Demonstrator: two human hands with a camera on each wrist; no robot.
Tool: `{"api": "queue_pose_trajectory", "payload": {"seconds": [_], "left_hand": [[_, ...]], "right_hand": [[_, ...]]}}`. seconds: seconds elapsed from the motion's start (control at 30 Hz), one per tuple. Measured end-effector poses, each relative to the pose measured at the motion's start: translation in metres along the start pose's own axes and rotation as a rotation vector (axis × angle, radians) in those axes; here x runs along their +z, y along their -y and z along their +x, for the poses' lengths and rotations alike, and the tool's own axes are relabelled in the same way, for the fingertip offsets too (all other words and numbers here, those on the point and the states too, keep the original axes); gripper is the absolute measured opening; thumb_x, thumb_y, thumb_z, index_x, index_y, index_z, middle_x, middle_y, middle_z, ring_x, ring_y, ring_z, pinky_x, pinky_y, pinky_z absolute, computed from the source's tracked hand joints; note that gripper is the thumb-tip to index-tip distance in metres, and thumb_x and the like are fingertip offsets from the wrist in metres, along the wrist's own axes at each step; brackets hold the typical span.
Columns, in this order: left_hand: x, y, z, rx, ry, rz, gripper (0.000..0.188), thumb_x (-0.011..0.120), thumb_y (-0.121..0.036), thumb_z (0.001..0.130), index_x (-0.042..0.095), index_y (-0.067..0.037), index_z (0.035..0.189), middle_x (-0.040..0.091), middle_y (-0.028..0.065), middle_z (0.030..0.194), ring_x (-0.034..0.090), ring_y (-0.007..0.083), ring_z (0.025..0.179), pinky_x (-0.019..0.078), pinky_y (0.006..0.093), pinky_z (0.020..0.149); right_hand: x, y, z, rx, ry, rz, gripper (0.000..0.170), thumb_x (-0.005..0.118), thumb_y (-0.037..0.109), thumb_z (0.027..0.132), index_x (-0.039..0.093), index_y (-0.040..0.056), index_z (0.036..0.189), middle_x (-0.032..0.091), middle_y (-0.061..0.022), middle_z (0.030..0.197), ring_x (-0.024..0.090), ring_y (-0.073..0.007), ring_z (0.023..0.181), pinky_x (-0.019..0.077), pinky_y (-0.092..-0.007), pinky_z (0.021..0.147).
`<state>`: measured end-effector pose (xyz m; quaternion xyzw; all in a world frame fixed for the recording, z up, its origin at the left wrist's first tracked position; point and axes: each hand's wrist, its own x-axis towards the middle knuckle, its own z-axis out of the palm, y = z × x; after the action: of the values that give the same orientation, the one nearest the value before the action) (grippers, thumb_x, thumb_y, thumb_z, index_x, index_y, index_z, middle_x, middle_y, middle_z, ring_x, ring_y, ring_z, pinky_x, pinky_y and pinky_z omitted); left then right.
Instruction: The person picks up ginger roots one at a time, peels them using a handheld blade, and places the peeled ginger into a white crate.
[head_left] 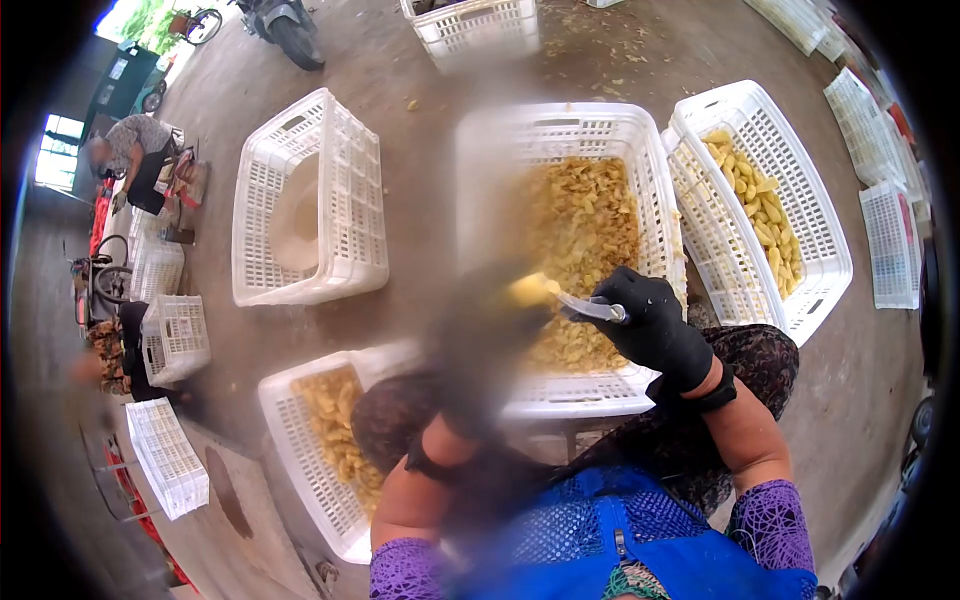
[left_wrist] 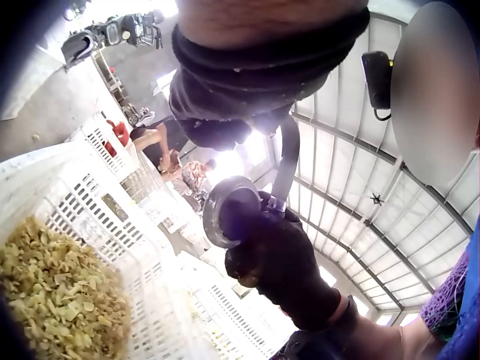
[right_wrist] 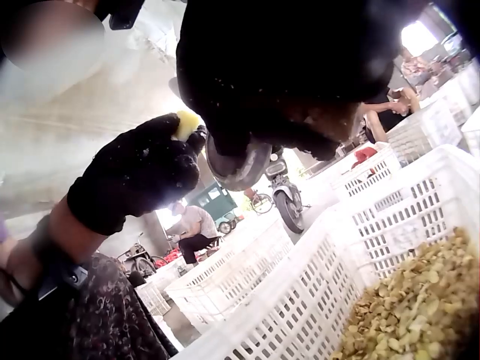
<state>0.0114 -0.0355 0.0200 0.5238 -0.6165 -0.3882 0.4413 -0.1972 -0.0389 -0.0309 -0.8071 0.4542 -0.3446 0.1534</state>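
My left hand (head_left: pixel 485 330), in a dark glove, is partly hidden by a blur in the head view. It holds a yellow peeled piece (head_left: pixel 532 290), which also shows in the right wrist view (right_wrist: pixel 187 124) at the fingertips. My right hand (head_left: pixel 645 318), black-gloved, grips a silver metal peeler (head_left: pixel 592 306) by its handle, with its far end at the yellow piece. In the left wrist view the peeler has a rounded metal part (left_wrist: pixel 225 214). Both hands are above a white crate (head_left: pixel 648 160) holding a heap of thin yellow peelings (head_left: pixel 590 215).
A crate (head_left: pixel 815 240) of peeled yellow pieces (head_left: pixel 758 205) leans at the right; another crate (head_left: pixel 290 440) with yellow pieces stands lower left. A white crate (head_left: pixel 355 200) is at the left. Two other people sit among crates at far left. A motorcycle (head_left: pixel 290 35) stands behind.
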Motion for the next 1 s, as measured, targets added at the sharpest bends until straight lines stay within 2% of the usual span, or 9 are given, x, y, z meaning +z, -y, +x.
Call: {"api": "queue_pose_trajectory", "payload": {"seconds": [0.23,0.3,0.43,0.5,0.6,0.73,0.83,0.93,1.0], "left_hand": [[0.008,-0.005,-0.002,-0.096,-0.025,-0.197,0.029,0.056,0.002,0.084,0.059,0.0,0.113,0.061,-0.0003,0.089,0.053,0.005,0.075,0.0448,0.0195,0.067],[0.004,-0.008,-0.004,-0.193,0.087,-0.228,0.026,0.055,-0.003,0.087,0.059,0.001,0.112,0.059,-0.0011,0.085,0.052,0.0047,0.07,0.0435,0.0194,0.062],[0.002,-0.013,-0.002,-0.118,0.189,-0.159,0.023,0.054,-0.008,0.09,0.058,0.001,0.111,0.056,-0.002,0.081,0.05,0.0043,0.067,0.0422,0.0192,0.059],[0.007,-0.017,-0.002,-0.215,0.169,-0.442,0.02,0.055,-0.011,0.091,0.056,0.0,0.107,0.054,-0.0027,0.078,0.049,0.0035,0.065,0.0406,0.0184,0.057],[0.005,-0.011,-0.001,-0.179,0.217,-0.133,0.015,0.052,-0.009,0.092,0.055,-0.001,0.105,0.055,-0.002,0.08,0.05,0.0037,0.066,0.0417,0.0192,0.057],[0.006,0.003,-0.006,-0.163,0.236,-0.117,0.013,0.049,-0.004,0.092,0.055,-0.002,0.103,0.055,-0.0016,0.081,0.051,0.0042,0.066,0.0433,0.0197,0.058],[0.006,0.008,-0.007,-0.047,0.308,0.1,0.014,0.049,0.0,0.091,0.057,-0.003,0.102,0.056,-0.0011,0.083,0.053,0.0048,0.068,0.0452,0.0197,0.059],[0.003,-0.012,-0.004,0.048,0.287,0.054,0.011,0.05,-0.001,0.09,0.058,-0.004,0.099,0.056,-0.0016,0.084,0.053,0.005,0.07,0.0453,0.0186,0.06],[-0.007,-0.015,-0.004,-0.352,0.325,-0.436,0.01,0.051,-0.003,0.091,0.058,-0.003,0.099,0.057,-0.0009,0.086,0.054,0.0062,0.074,0.046,0.0199,0.063]], "right_hand": [[-0.01,0.007,0.008,0.006,0.01,0.082,0.021,0.074,0.003,0.068,0.059,0.0091,0.08,0.058,-0.0096,0.072,0.06,-0.0305,0.062,0.0452,-0.0361,0.052],[-0.007,0.003,0.003,0.023,-0.052,0.054,0.022,0.073,0.003,0.066,0.059,0.01,0.081,0.057,-0.0089,0.071,0.059,-0.0306,0.062,0.0446,-0.0366,0.052],[-0.005,-0.005,0.001,-0.053,-0.025,-0.037,0.023,0.074,0.005,0.065,0.06,0.0111,0.082,0.056,-0.0079,0.071,0.058,-0.0298,0.061,0.0441,-0.0371,0.051],[0.001,-0.011,-0.004,-0.075,-0.058,-0.028,0.023,0.073,0.006,0.064,0.06,0.0118,0.082,0.055,-0.0073,0.072,0.058,-0.0289,0.06,0.0437,-0.0376,0.051],[0.0,-0.009,-0.004,-0.055,-0.037,-0.004,0.022,0.072,0.005,0.064,0.061,0.012,0.081,0.055,-0.007,0.073,0.058,-0.0287,0.062,0.0439,-0.0377,0.052],[0.0,-0.011,-0.004,-0.075,-0.007,0.031,0.021,0.071,0.004,0.065,0.061,0.0123,0.081,0.055,-0.0067,0.073,0.058,-0.029,0.062,0.0441,-0.0378,0.052],[0.002,-0.015,-0.004,-0.068,-0.05,0.021,0.02,0.07,0.004,0.065,0.061,0.0126,0.081,0.056,-0.007,0.073,0.058,-0.0296,0.063,0.0447,-0.0375,0.053],[-0.009,-0.021,0.003,0.102,-0.037,0.014,0.018,0.07,0.003,0.068,0.06,0.0105,0.081,0.058,-0.0091,0.074,0.06,-0.0301,0.064,0.0454,-0.0373,0.054],[-0.01,-0.023,0.005,0.15,-0.056,-0.07,0.018,0.07,0.003,0.068,0.06,0.0092,0.082,0.058,-0.0099,0.074,0.06,-0.0304,0.063,0.0453,-0.0374,0.054]]}}
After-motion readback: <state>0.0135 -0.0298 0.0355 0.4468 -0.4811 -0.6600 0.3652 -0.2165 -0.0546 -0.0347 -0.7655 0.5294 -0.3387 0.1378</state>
